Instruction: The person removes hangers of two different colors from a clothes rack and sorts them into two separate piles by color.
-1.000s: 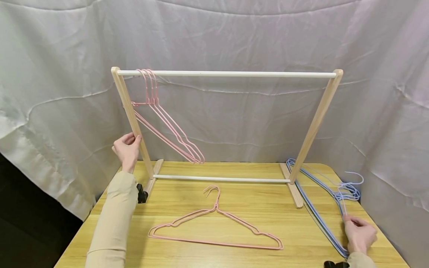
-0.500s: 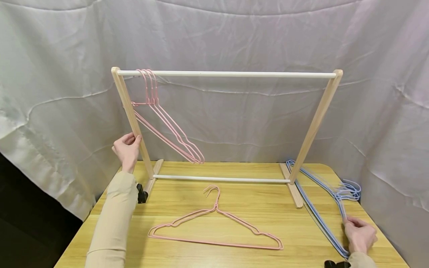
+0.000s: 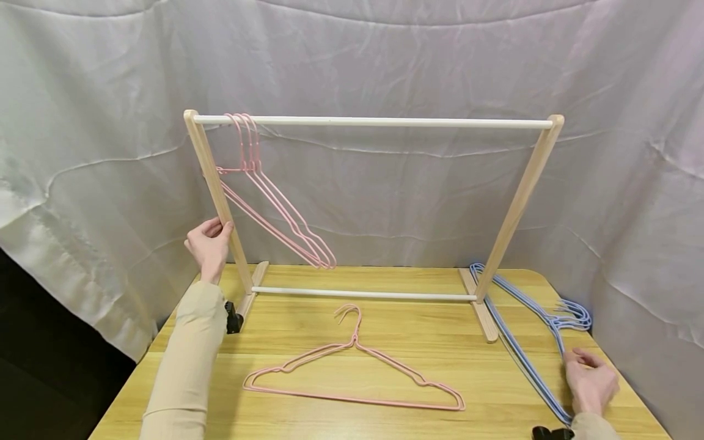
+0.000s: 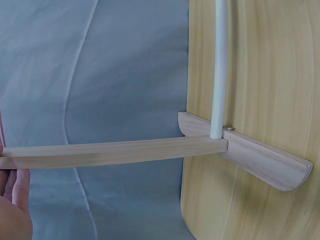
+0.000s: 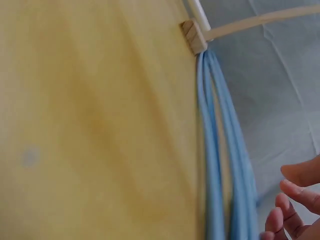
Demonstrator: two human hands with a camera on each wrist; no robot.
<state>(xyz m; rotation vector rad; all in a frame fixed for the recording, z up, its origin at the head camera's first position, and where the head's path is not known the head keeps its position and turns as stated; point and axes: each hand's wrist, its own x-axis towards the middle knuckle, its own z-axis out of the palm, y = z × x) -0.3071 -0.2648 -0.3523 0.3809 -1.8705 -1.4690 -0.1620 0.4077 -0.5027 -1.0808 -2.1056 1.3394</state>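
Note:
In the head view my left hand pinches the left wooden post of a small clothes rack between thumb and fingers. The left wrist view shows its fingers against that post. At the right, my right hand hovers beside a stack of blue hangers on the table. Its fingers are loosely bent, with a gap between thumb and fingertips and nothing in it, near the blue hangers in the right wrist view. Several pink hangers hang at the rail's left end.
Two overlapping pink hangers lie flat on the wooden table before the rack. The rack has a white top rail, a lower bar and a right foot beside the blue hangers. Grey curtain surrounds the table.
The topmost blue hanger, earlier held tilted with its hook raised, has come down onto the stack. My right hand has let go of it. The left hand stays on the post.

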